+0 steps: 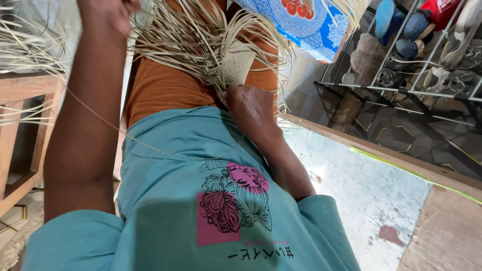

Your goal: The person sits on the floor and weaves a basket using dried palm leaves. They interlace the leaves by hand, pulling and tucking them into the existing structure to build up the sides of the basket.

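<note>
at frame centre the right hand (249, 108) pinches a small woven mat (237, 68); the left hand (108, 12), top left, grip unclear. wooden frame (22, 130) left, shoe rack (427, 75) upper right over tiled floor (401, 135).

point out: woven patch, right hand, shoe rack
woven patch (237, 65): head view, middle of the flat plaited square.
right hand (249, 108): head view, back of the hand, pressed under the patch.
shoe rack (401, 89): head view, front metal rail.

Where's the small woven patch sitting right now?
In the head view, the woven patch lies top centre on the orange lap, just above the right hand, with loose straw strips fanning out around it.
</note>
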